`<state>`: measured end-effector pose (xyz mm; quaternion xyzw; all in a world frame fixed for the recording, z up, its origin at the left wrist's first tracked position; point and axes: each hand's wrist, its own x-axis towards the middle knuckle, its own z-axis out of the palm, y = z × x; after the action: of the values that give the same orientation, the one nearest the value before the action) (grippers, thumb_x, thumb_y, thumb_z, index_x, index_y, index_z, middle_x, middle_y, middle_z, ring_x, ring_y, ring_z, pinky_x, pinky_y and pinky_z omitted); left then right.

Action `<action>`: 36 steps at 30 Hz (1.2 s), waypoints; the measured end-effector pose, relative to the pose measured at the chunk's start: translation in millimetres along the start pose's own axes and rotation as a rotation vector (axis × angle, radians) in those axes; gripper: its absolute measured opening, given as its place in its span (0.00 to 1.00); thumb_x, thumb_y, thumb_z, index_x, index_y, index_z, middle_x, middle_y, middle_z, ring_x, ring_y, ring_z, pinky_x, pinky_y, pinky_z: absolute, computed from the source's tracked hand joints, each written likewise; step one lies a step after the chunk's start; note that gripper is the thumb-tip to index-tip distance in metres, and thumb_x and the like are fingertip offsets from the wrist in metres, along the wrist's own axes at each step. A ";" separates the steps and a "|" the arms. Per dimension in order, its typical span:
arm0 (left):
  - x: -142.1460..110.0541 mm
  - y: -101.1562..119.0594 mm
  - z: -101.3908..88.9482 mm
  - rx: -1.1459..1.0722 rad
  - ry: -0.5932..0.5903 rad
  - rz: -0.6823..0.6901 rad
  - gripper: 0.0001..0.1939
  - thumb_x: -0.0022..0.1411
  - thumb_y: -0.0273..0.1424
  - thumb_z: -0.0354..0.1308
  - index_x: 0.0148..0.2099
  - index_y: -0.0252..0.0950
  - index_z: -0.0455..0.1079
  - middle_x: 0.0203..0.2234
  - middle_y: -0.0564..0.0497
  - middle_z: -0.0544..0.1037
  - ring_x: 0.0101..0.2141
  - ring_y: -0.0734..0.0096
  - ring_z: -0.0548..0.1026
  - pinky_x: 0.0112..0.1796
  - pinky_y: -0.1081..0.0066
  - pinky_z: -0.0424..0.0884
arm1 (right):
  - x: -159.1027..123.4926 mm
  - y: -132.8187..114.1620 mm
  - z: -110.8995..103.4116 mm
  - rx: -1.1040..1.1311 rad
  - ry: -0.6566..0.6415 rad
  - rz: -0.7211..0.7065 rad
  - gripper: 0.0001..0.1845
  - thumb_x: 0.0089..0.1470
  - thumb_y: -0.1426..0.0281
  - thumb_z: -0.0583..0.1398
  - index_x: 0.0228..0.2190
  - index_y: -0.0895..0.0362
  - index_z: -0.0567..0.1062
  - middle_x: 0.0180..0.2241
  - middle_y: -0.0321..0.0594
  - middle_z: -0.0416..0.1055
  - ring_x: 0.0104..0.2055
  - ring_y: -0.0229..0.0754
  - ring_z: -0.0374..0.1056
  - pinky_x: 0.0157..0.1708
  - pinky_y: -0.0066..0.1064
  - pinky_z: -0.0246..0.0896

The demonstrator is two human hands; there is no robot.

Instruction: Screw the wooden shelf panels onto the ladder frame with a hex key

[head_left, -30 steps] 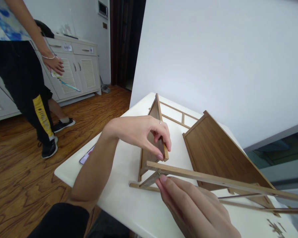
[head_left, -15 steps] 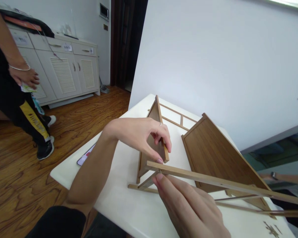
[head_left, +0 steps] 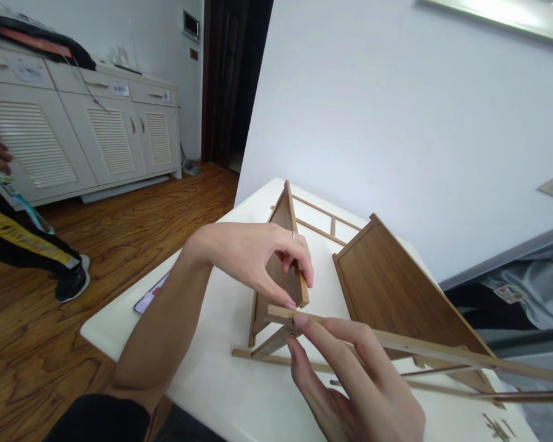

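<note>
My left hand (head_left: 258,255) is closed round the near end of a brown wooden panel (head_left: 283,212), its thumb reaching down to the rail below. That narrow wooden side frame (head_left: 442,348) extends to the right across the table. At its near end, my right hand (head_left: 359,374) has index finger and thumb about a small metal screw (head_left: 294,334), with the index fingertip touching the rail. Between the right hand's fingers and the tabletop shows a short grey metal tip (head_left: 335,382); whether it is held I cannot tell. A larger wooden panel (head_left: 391,276) leans behind the frame.
Several loose screws (head_left: 496,426) lie on the white table (head_left: 203,374) at the lower right. A phone (head_left: 150,294) rests near the left edge. Another wooden frame (head_left: 332,227) lies at the back. A person's leg (head_left: 27,236) is at far left, before white cabinets (head_left: 115,138).
My right index finger has moved up onto the rail, and its thumb has dropped lower, opening a gap. My left hand keeps its grip. The other person has shifted left, partly out of view.
</note>
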<state>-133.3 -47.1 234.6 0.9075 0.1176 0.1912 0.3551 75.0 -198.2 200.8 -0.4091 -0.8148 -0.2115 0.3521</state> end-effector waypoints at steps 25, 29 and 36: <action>-3.8 -3.1 -8.5 0.042 0.031 -0.054 0.12 0.59 0.29 0.73 0.46 0.38 0.81 0.42 0.50 0.82 0.38 0.72 0.74 0.42 0.74 0.73 | 0.9 4.7 2.7 0.105 -0.030 0.150 0.07 0.68 0.67 0.62 0.45 0.52 0.79 0.37 0.36 0.82 0.21 0.31 0.73 0.24 0.22 0.70; -3.9 -3.9 -8.2 0.011 0.019 -0.025 0.11 0.59 0.29 0.74 0.45 0.39 0.82 0.42 0.50 0.82 0.37 0.73 0.74 0.42 0.75 0.74 | 0.3 4.9 2.2 0.095 -0.044 0.159 0.07 0.69 0.66 0.62 0.46 0.52 0.79 0.37 0.37 0.83 0.18 0.30 0.69 0.25 0.22 0.71; -2.1 -1.3 -6.6 -0.014 0.004 0.005 0.09 0.58 0.30 0.74 0.43 0.40 0.83 0.41 0.50 0.83 0.36 0.73 0.74 0.41 0.75 0.74 | 0.2 5.0 2.2 0.067 -0.046 0.160 0.07 0.69 0.65 0.62 0.45 0.52 0.79 0.37 0.37 0.83 0.23 0.32 0.75 0.24 0.22 0.70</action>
<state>-138.1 -42.9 237.6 0.9048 0.1149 0.1948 0.3609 78.1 -193.8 199.8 -0.4657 -0.7939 -0.1460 0.3627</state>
